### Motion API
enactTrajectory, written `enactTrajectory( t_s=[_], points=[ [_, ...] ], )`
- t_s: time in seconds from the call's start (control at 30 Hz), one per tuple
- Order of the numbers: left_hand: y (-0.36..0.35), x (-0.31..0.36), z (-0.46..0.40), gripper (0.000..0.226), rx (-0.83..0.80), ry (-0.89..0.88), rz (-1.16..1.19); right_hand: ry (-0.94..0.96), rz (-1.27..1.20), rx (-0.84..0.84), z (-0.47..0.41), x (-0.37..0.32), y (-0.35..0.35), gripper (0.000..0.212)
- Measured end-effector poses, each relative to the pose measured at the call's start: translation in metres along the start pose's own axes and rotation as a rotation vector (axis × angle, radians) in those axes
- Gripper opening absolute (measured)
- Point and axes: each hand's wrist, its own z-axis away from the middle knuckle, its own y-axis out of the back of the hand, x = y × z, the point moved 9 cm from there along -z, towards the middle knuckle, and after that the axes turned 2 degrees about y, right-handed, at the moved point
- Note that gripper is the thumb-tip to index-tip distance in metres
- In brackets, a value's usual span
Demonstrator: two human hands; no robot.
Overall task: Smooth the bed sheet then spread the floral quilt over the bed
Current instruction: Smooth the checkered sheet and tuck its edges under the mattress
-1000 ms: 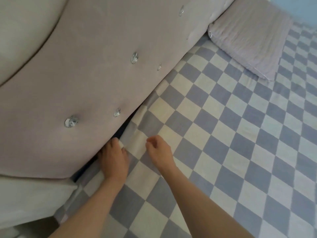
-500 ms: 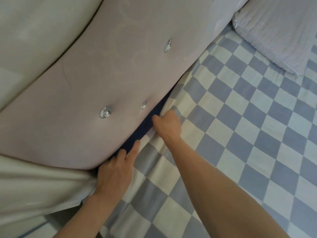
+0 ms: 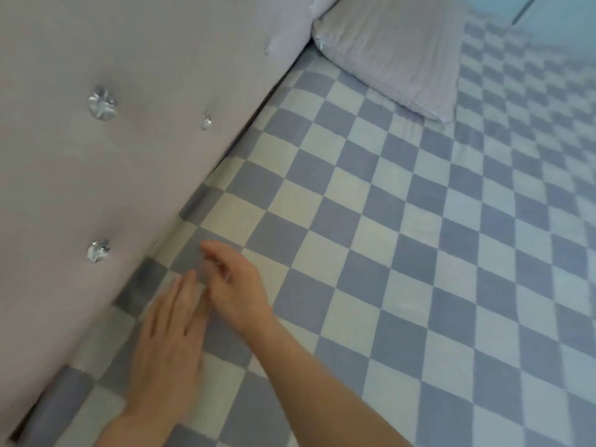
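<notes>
Left hand (image 3: 167,343) flat, palm down, fingers straight and close together, resting on the checkered bed sheet (image 3: 371,253) just beside the tufted headboard (image 3: 145,156). Right hand (image 3: 235,285) just ahead of the left and touching or nearly touching its fingertips; fingers loosely curled, thumb side toward the headboard, blurred. Cannot tell whether the right fingers pinch any cloth or only hover over it. The sheet, blue-grey and cream squares, lies directly under both hands and runs out across the mattress away from the headboard. Its edge along the headboard base is tucked or rolled into the seam, showing as a narrow fold beside the left hand and further along the headboard. Sheet surface away from the headboard mostly flat, with faint ripples below the pillow. A pale striped pillow (image 3: 396,50) sits on the sheet against the far end of the headboard, well apart from the hands. Crystal buttons (image 3: 102,103) stud the headboard upholstery above the hands.
</notes>
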Motion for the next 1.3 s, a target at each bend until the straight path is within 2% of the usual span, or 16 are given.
enactTrajectory(
  t_s=[0.13, 0.2, 0.27, 0.33, 0.5, 0.6, 0.67, 0.7, 0.77, 0.8, 0.83, 0.9, 1.03, 1.13, 1.23, 1.3],
  points=[
    [-0.031, 0.089, -0.091, 0.048, -0.004, -0.152, 0.109, -0.126, 0.324, 0.654, 0.055, 0.086, 0.240, 0.049],
    [-0.057, 0.095, -0.131, 0.047, -0.099, -0.076, 0.081, -0.459, 0.547, 0.887, 0.109, 0.143, 0.351, 0.059],
    [-0.083, 0.076, -0.158, 0.058, -0.211, 0.069, 0.078, -0.868, 0.564, 1.009, 0.160, 0.189, 0.410, 0.059],
    [-0.104, 0.049, -0.168, 0.067, -0.242, 0.178, 0.062, -0.976, 0.587, 0.891, 0.134, 0.207, 0.387, 0.054],
    [-0.111, 0.039, -0.217, 0.066, -0.222, 0.236, 0.074, -0.209, 0.874, 0.145, -0.090, 0.141, 0.172, 0.065],
    [-0.114, 0.032, -0.246, 0.063, -0.229, 0.295, 0.092, 0.140, 0.682, -0.054, -0.106, 0.108, 0.164, 0.057],
    [-0.118, 0.027, -0.251, 0.063, -0.250, 0.321, 0.117, 0.273, 0.656, 0.188, -0.102, 0.109, 0.242, 0.050],
    [-0.120, 0.025, -0.249, 0.064, -0.236, 0.335, 0.111, 0.158, 0.692, 0.438, -0.100, 0.119, 0.304, 0.049],
    [-0.121, 0.022, -0.244, 0.064, -0.178, 0.382, 0.089, -0.447, 0.640, 0.793, -0.083, 0.165, 0.417, 0.049],
    [-0.120, 0.020, -0.245, 0.064, -0.157, 0.406, 0.096, -0.709, 0.596, 0.842, -0.086, 0.179, 0.439, 0.048],
    [-0.119, 0.020, -0.246, 0.064, -0.141, 0.413, 0.106, -0.810, 0.606, 0.795, -0.103, 0.180, 0.436, 0.048],
    [-0.122, 0.020, -0.249, 0.065, -0.131, 0.418, 0.109, -0.580, 0.765, 0.536, -0.185, 0.159, 0.364, 0.050],
    [-0.128, 0.012, -0.250, 0.067, -0.162, 0.402, 0.114, 0.035, 0.787, 0.060, -0.280, 0.070, 0.127, 0.047],
    [-0.133, 0.011, -0.240, 0.064, -0.244, 0.310, 0.089, 0.098, 0.514, -0.260, -0.249, 0.033, 0.054, 0.042],
    [-0.125, 0.004, -0.221, 0.066, -0.252, 0.279, 0.081, 0.092, 0.195, -0.095, -0.185, 0.024, 0.100, 0.040],
    [-0.115, -0.008, -0.203, 0.068, -0.217, 0.299, 0.092, 0.101, 0.461, 0.205, -0.137, 0.045, 0.165, 0.052]
  ],
)
